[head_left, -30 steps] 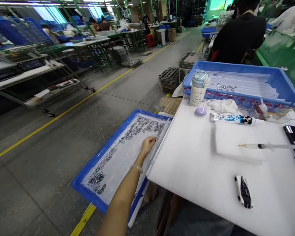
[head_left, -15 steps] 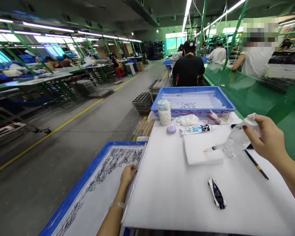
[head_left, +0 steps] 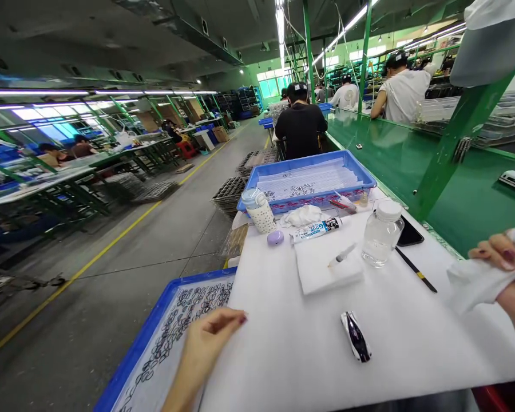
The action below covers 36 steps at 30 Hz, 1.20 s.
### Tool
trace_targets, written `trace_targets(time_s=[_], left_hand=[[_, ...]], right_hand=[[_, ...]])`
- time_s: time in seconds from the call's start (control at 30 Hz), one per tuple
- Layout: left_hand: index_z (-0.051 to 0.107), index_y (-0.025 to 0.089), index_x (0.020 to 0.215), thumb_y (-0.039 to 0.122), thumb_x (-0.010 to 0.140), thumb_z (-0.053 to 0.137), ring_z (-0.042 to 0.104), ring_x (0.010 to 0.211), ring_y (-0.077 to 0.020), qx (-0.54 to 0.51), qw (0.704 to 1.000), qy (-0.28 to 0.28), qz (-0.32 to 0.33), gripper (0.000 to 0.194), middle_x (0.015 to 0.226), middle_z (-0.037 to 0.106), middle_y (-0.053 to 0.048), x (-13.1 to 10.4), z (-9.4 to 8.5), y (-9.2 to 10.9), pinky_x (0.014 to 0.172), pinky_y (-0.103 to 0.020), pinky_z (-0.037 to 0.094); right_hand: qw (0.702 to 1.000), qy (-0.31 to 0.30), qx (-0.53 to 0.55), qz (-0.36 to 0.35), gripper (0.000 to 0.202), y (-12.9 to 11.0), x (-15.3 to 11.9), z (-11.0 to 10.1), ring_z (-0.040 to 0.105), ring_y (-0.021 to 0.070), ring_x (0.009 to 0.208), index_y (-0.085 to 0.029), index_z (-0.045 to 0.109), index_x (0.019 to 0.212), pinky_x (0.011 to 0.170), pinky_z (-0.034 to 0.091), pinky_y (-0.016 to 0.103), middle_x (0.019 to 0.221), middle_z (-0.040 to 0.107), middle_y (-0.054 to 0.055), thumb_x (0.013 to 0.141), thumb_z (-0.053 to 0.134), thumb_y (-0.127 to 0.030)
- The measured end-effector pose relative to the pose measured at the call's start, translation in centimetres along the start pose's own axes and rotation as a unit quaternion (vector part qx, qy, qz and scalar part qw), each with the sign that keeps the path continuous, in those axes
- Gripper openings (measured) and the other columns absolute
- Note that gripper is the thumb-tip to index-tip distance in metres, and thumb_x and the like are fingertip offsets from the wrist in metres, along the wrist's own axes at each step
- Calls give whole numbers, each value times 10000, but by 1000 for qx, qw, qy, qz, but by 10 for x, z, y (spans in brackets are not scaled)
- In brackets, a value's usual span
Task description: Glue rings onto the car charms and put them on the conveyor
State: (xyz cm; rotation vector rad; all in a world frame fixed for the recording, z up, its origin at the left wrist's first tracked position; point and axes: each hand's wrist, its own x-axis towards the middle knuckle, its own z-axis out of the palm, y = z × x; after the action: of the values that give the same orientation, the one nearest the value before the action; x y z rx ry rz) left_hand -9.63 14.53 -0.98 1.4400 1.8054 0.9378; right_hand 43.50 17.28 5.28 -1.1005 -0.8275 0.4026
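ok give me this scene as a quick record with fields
left hand: empty, at the edge of the blue tray of small dark rings
right hand: pinching a white cloth
table: white, with a toy car, syringe on a white pad, clear bottle, glue tube, pencil
behind: second blue tray, person in black seated

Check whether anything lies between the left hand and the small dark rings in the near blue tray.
Nothing visible does. The left hand hovers at the white table's left edge, right beside the small dark rings spread on white sheet in the near blue tray. The right hand grips a white cloth.
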Motion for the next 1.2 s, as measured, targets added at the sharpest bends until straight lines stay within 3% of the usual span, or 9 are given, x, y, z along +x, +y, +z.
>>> trace_targets(time_s=[0.07, 0.13, 0.5, 0.67, 0.8, 0.9, 1.0, 1.1, 1.2], left_hand=[[772, 214, 708, 410, 717, 720, 706, 729, -238, 19, 994, -108, 25, 203, 742, 764, -68, -19, 25, 23, 711, -313, 552], [782, 236, 687, 355, 743, 693, 693, 700, -229, 55, 988, -124, 71, 159, 716, 750, -58, -28, 43, 33, 680, -306, 538], [820, 312, 749, 312, 824, 641, 717, 760, -214, 211, 952, -159, 155, 194, 842, 744, -38, -19, 40, 42, 725, -285, 559], [818, 278, 772, 341, 750, 741, 711, 749, -229, 123, 980, -85, 128, 102, 835, 767, -58, -31, 51, 55, 743, -308, 571], [800, 222, 765, 381, 702, 824, 678, 720, -212, -108, 992, -14, 70, 173, 763, 737, -75, -56, 91, 68, 697, -289, 574], [799, 202, 791, 437, 667, 879, 671, 738, -179, -335, 941, -38, -13, 278, 778, 734, -77, -71, 133, 82, 720, -255, 570], [796, 193, 764, 476, 617, 920, 636, 671, -123, -510, 850, -100, -90, 342, 732, 715, -55, -82, 165, 94, 670, -209, 547], [798, 199, 742, 474, 601, 935, 638, 633, -93, -593, 774, -159, -154, 338, 723, 722, -38, -89, 179, 98, 646, -186, 545], [800, 207, 730, 439, 592, 947, 661, 640, -86, -623, 747, -162, -165, 308, 720, 740, -27, -92, 181, 96, 664, -175, 549]], right_hand=[[984, -22, 89, 155, 380, 2, -22, 9, 232, 86, 391, -235, 323, 562, 433, 349, 327, 462, 246, -49, 768, 628, -328], [961, -14, 135, 241, 410, 5, -40, 12, 224, 94, 427, -228, 320, 552, 433, 354, 320, 484, 240, -41, 744, 663, -344], [891, 61, 236, 383, 368, 35, -77, -9, 225, 102, 470, -217, 349, 567, 402, 406, 247, 541, 214, -41, 704, 686, -277], [873, 87, 262, 402, 382, 35, -82, -6, 220, 85, 485, -195, 312, 602, 406, 403, 188, 562, 206, -50, 720, 672, -237], [883, 90, 248, 388, 390, 33, -79, -6, 207, 101, 504, -203, 315, 595, 385, 370, 219, 579, 200, -35, 725, 668, -305], [908, 77, 214, 352, 376, 31, -77, -9, 186, 122, 512, -216, 336, 589, 365, 299, 268, 600, 170, -26, 708, 676, -324], [929, 57, 178, 319, 352, 29, -77, -18, 196, 129, 512, -222, 351, 595, 363, 240, 298, 631, 173, -25, 702, 674, -313], [943, 42, 140, 300, 328, 22, -85, -23, 259, 112, 498, -220, 412, 624, 352, 233, 287, 660, 280, -20, 653, 727, -307], [956, 12, 83, 281, 310, 12, -103, -16, 320, 71, 439, -225, 503, 692, 329, 253, 257, 770, 526, -8, 617, 800, -274]])
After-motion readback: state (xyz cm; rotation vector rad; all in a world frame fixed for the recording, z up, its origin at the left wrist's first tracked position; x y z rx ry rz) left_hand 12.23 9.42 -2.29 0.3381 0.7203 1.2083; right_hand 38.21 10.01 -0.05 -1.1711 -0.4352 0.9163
